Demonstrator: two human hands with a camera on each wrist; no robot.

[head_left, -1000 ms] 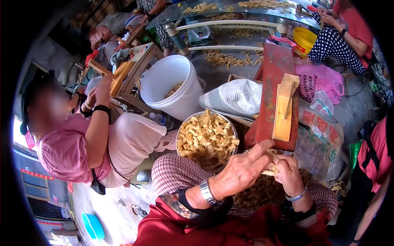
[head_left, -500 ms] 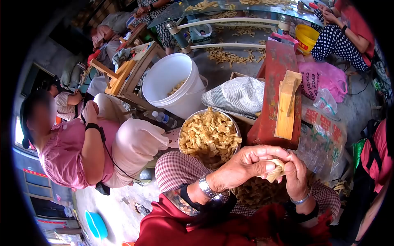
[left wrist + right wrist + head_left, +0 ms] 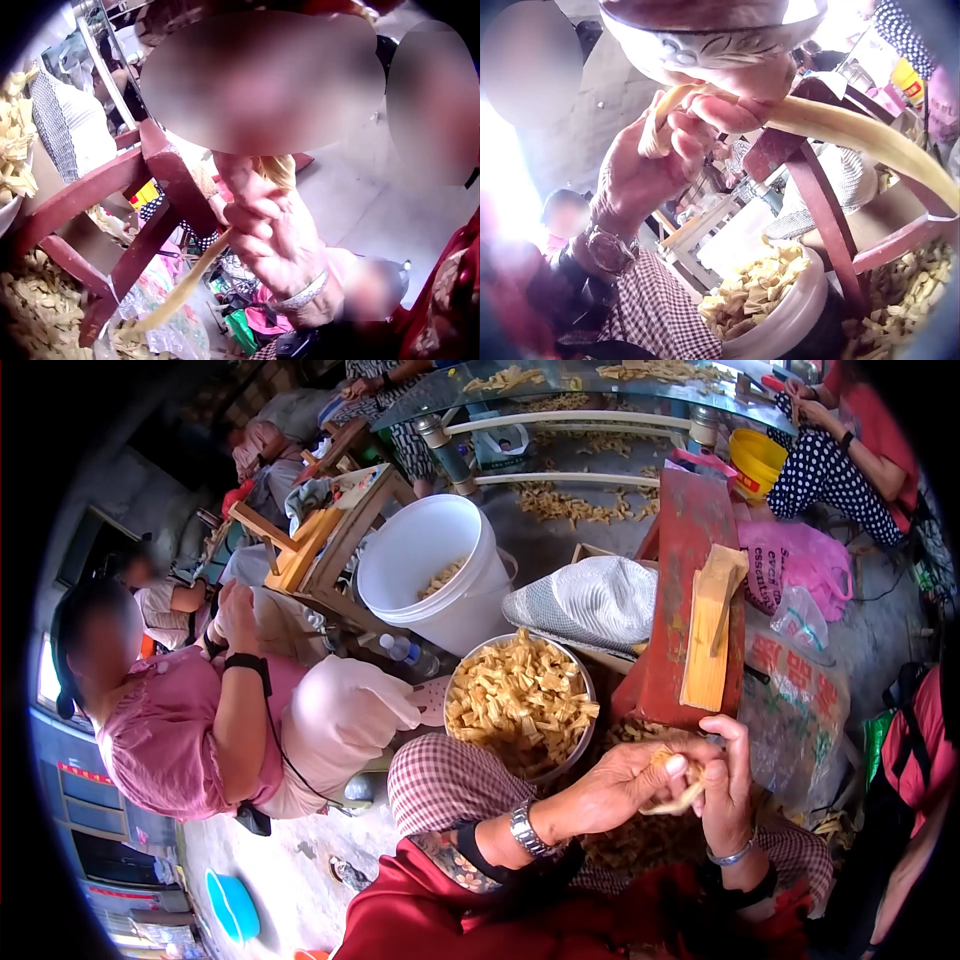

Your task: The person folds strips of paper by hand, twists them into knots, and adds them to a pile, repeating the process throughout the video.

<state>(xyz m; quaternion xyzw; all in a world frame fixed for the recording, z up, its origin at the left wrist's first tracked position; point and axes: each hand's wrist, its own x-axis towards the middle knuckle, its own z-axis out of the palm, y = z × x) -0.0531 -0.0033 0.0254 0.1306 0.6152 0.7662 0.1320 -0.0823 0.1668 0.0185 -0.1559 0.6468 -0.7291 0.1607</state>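
In the head view my left hand [image 3: 620,792], with the watch, pinches a pale yellow strip [image 3: 682,800] between thumb and fingers. My right hand [image 3: 730,800], with the silver bangle, holds the same strip close beside it, one finger raised. From the right wrist view, a folded end of the strip [image 3: 656,135] sits in my left fingers, and its long tail [image 3: 855,139] runs out past my right hand. The left wrist view shows my right hand [image 3: 274,236] curled round the strip, a folded part standing above the fist and a tail [image 3: 184,289] hanging below.
A tub of short folded yellow pieces [image 3: 520,700] stands left of my hands. Ahead is a red bench [image 3: 690,510] bearing a wooden block [image 3: 705,650]. A white bucket [image 3: 430,570], a grey-white cloth bundle [image 3: 590,600] and a seated person in pink [image 3: 190,720] are around me.
My hands first work low by the bench end, then lift the folded strip between them; now they sit slightly lower, the right finger raised. The person at left has drawn their hands back.
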